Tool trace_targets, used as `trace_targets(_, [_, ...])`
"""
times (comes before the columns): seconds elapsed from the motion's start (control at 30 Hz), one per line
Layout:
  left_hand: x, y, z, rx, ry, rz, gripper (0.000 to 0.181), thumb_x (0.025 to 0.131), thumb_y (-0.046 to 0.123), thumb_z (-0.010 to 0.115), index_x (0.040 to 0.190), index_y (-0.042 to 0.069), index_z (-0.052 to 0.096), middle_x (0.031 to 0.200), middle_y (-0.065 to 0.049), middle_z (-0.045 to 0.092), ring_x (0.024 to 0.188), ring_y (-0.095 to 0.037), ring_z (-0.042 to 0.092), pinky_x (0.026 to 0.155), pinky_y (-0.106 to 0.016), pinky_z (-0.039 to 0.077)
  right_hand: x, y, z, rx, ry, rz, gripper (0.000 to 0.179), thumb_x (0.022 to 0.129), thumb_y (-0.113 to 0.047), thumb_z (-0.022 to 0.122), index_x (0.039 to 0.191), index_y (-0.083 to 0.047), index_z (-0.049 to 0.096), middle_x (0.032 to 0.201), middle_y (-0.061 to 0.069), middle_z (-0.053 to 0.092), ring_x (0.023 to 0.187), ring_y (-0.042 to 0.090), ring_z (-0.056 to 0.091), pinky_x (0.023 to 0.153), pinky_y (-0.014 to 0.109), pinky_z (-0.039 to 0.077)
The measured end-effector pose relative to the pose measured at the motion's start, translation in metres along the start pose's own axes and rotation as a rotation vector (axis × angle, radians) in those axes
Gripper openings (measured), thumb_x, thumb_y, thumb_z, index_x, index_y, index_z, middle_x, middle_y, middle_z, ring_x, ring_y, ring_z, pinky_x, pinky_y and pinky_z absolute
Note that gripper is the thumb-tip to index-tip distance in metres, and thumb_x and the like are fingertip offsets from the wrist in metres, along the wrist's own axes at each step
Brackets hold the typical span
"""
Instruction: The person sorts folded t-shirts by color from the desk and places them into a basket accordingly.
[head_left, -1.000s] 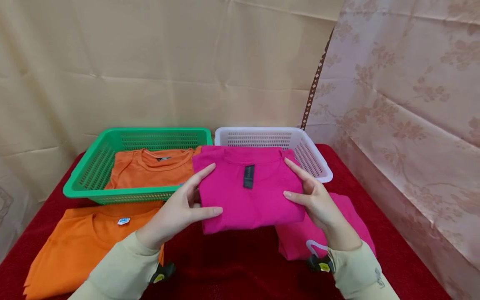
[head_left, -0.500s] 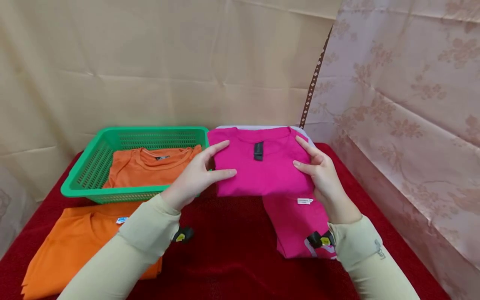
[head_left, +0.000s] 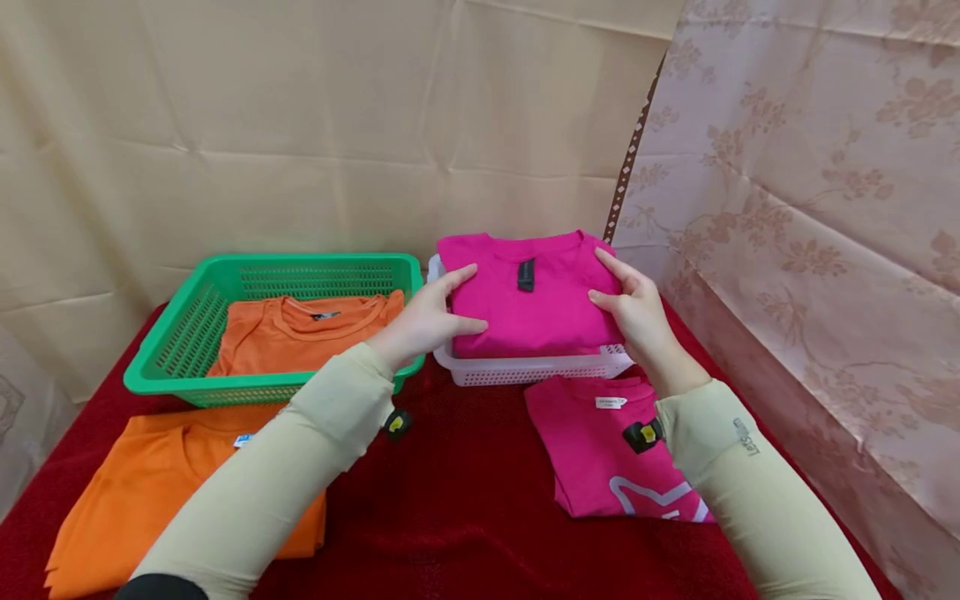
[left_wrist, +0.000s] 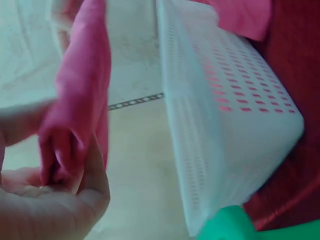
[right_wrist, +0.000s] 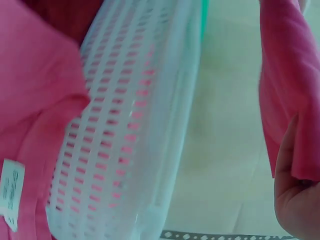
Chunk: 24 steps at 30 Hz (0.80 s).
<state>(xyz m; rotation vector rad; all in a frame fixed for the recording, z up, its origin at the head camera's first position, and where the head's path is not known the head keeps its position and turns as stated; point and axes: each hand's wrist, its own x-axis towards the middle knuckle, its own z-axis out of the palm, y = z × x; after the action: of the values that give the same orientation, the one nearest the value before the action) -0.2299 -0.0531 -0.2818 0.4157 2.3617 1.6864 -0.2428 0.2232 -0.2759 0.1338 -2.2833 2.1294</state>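
Observation:
A folded magenta T-shirt with a black neck label is held above the white plastic basket, covering most of its opening in the head view. My left hand pinches the shirt's left edge, thumb on top and other fingers beneath. Its right edge is gripped the same way by my right hand. Both wrist views show a gap between the shirt and the basket; pink shows through the basket's holes. Just in front of the basket lies another folded pink T-shirt, with a white label and a pale star outline.
To the left stands a green basket with a folded orange T-shirt inside. A brighter orange folded shirt lies before it, partly under my left sleeve. Red cloth covers the table; curtains hang behind and at right.
Both hands have carried the magenta shirt forward and slightly right, from in front of the white basket to above it. The pink shirt on the table is now more exposed.

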Motion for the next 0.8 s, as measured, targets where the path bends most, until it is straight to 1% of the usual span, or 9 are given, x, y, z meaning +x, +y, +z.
trace_targets(0.07, [0.008, -0.005, 0.003, 0.049, 0.029, -0.001, 0.083, 0.09, 0.008, 0.069, 0.159, 0.019, 0.024, 0.159, -0.009, 0.033, 0.14, -0.028, 0.041, 0.115, -0.041, 0.038, 0.01, 0.003, 0.0, -0.103, 0.012, -0.011, 0.064, 0.097, 0.002, 0.052, 0.155, -0.016, 0.033, 0.164, 0.009, 0.024, 0.13, 0.017, 0.041, 0.079, 0.011, 0.051])
trace_targets(0.13, [0.015, -0.01, 0.006, 0.088, 0.042, -0.002, 0.082, 0.091, 0.007, 0.068, 0.159, 0.018, 0.023, 0.161, -0.009, 0.029, 0.142, -0.029, 0.037, 0.116, -0.042, 0.036, 0.019, 0.007, 0.0, -0.203, 0.029, -0.028, 0.064, 0.096, 0.004, 0.052, 0.155, -0.014, 0.033, 0.163, 0.009, 0.027, 0.135, 0.02, 0.038, 0.087, 0.012, 0.048])
trace_targets(0.23, [0.025, -0.019, 0.01, 0.075, 0.045, -0.019, 0.08, 0.092, 0.01, 0.066, 0.159, 0.017, 0.023, 0.161, -0.008, 0.029, 0.144, -0.028, 0.035, 0.117, -0.042, 0.035, 0.03, 0.015, 0.0, -0.314, 0.049, -0.049, 0.064, 0.095, 0.006, 0.051, 0.154, -0.012, 0.034, 0.161, 0.01, 0.03, 0.142, 0.021, 0.033, 0.101, 0.021, 0.043])
trace_targets(0.33, [0.033, -0.029, 0.012, 0.058, 0.057, -0.019, 0.076, 0.094, 0.013, 0.065, 0.159, 0.015, 0.024, 0.161, -0.01, 0.031, 0.144, -0.027, 0.034, 0.118, -0.042, 0.033, 0.041, 0.028, -0.001, -0.335, 0.06, -0.072, 0.064, 0.094, 0.007, 0.052, 0.153, -0.012, 0.037, 0.161, 0.01, 0.031, 0.143, 0.02, 0.032, 0.109, 0.031, 0.039])
trace_targets(0.4, [0.039, -0.036, 0.013, 0.083, 0.074, -0.003, 0.074, 0.095, 0.014, 0.064, 0.158, 0.013, 0.026, 0.16, -0.011, 0.032, 0.145, -0.027, 0.034, 0.119, -0.041, 0.031, 0.049, 0.038, -0.002, -0.335, 0.068, -0.091, 0.063, 0.093, 0.007, 0.052, 0.152, -0.012, 0.038, 0.161, 0.01, 0.031, 0.143, 0.021, 0.032, 0.111, 0.035, 0.037])
trace_targets(0.53, [0.049, -0.05, 0.018, 0.208, 0.089, 0.017, 0.072, 0.095, 0.014, 0.063, 0.157, 0.008, 0.027, 0.16, -0.013, 0.032, 0.147, -0.028, 0.031, 0.121, -0.04, 0.028, 0.06, 0.062, -0.002, -0.337, 0.079, -0.099, 0.064, 0.092, 0.008, 0.052, 0.151, -0.01, 0.04, 0.159, 0.013, 0.034, 0.144, 0.021, 0.03, 0.117, 0.038, 0.031])
trace_targets(0.67, [0.056, -0.057, 0.026, 0.319, 0.108, 0.015, 0.07, 0.095, 0.014, 0.062, 0.156, 0.006, 0.029, 0.159, -0.016, 0.033, 0.148, -0.031, 0.029, 0.122, -0.041, 0.026, 0.064, 0.082, -0.001, -0.353, 0.096, -0.072, 0.064, 0.091, 0.011, 0.052, 0.151, -0.007, 0.039, 0.158, 0.016, 0.035, 0.145, 0.021, 0.029, 0.119, 0.038, 0.028])
trace_targets(0.73, [0.058, -0.059, 0.03, 0.385, 0.132, 0.011, 0.068, 0.095, 0.016, 0.061, 0.155, 0.006, 0.031, 0.157, -0.018, 0.036, 0.148, -0.033, 0.031, 0.121, -0.042, 0.027, 0.065, 0.089, 0.0, -0.376, 0.106, -0.079, 0.064, 0.09, 0.012, 0.052, 0.151, -0.005, 0.039, 0.157, 0.018, 0.036, 0.146, 0.023, 0.028, 0.12, 0.039, 0.027])
trace_targets(0.8, [0.059, -0.061, 0.033, 0.468, 0.153, -0.005, 0.065, 0.097, 0.02, 0.06, 0.155, 0.008, 0.033, 0.156, -0.017, 0.039, 0.147, -0.033, 0.033, 0.12, -0.043, 0.029, 0.065, 0.094, 0.001, -0.435, 0.113, -0.088, 0.063, 0.091, 0.011, 0.052, 0.15, -0.004, 0.04, 0.156, 0.02, 0.037, 0.148, 0.025, 0.027, 0.12, 0.04, 0.028])
